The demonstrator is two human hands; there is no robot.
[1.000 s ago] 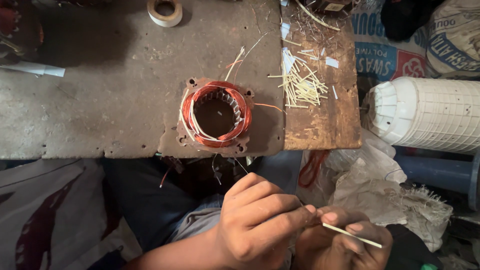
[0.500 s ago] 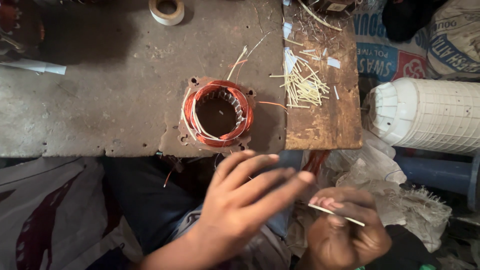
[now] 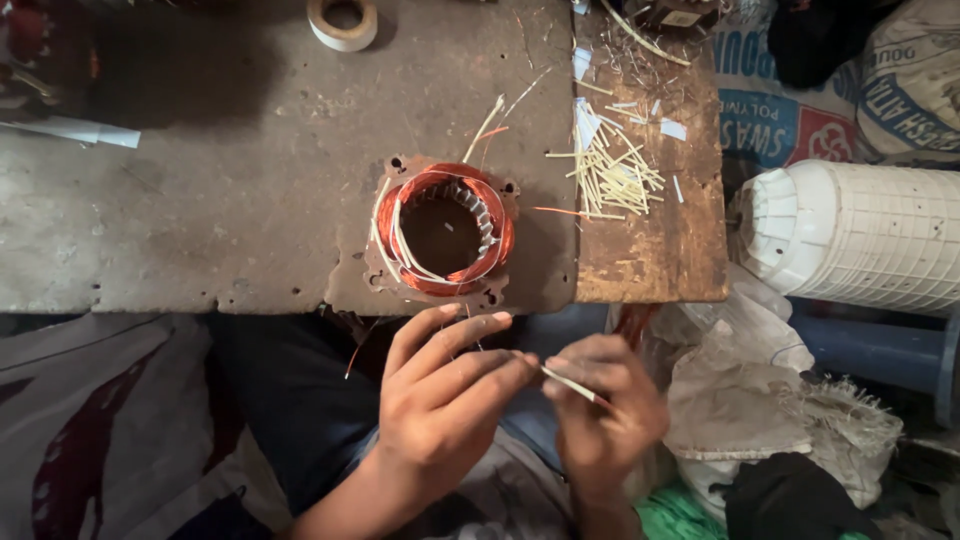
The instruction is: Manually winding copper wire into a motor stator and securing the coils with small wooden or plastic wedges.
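Two hands: left hand and right hand both pinched on a thin pale strip, below the stator.
Handling: strip looks light, bendy, easily creased; best held near its ends.
Room: stator sits near the table edge; loose sticks right of it.

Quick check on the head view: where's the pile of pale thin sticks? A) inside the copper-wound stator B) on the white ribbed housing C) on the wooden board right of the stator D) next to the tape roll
C: the pile of sticks lies on the wooden board, to the right of the stator and apart from it; one stick is pinched between the left hand and the right hand.
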